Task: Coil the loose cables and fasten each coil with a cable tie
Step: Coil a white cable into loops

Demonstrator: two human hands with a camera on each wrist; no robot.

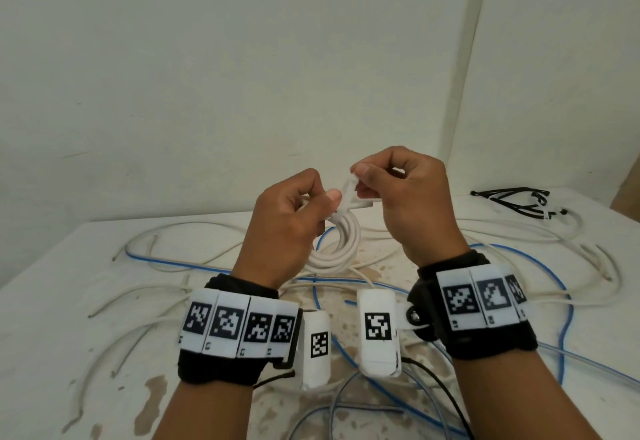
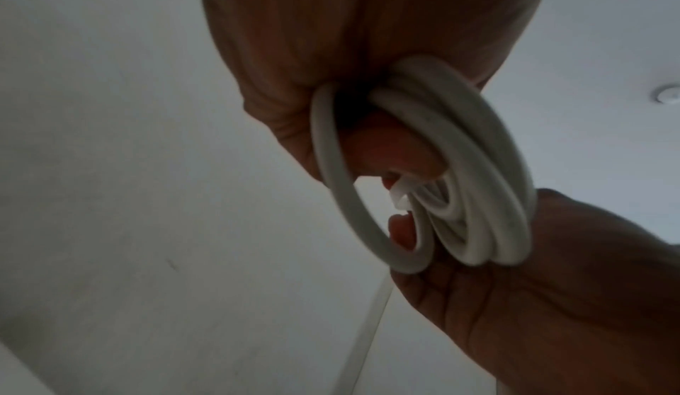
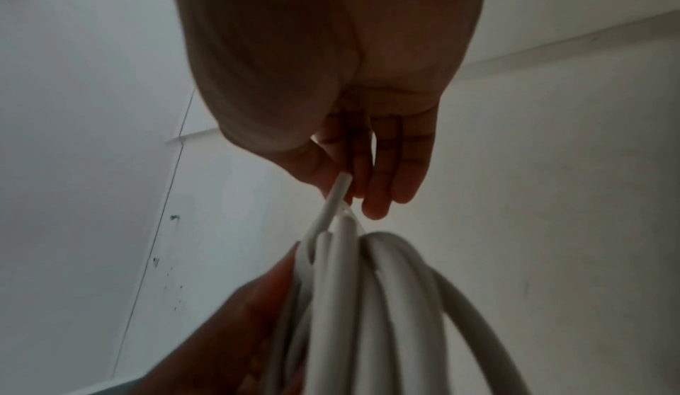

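Your left hand (image 1: 287,221) grips the white cable coil (image 1: 341,245); your right hand (image 1: 405,197) fingers pinch the white cable tie (image 1: 349,190). Your wristbands (image 1: 239,325) show square code markers, no readable words.

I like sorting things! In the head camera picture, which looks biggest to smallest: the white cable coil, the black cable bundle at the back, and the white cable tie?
1. white cable coil
2. black cable bundle, farther away, so unsure
3. white cable tie
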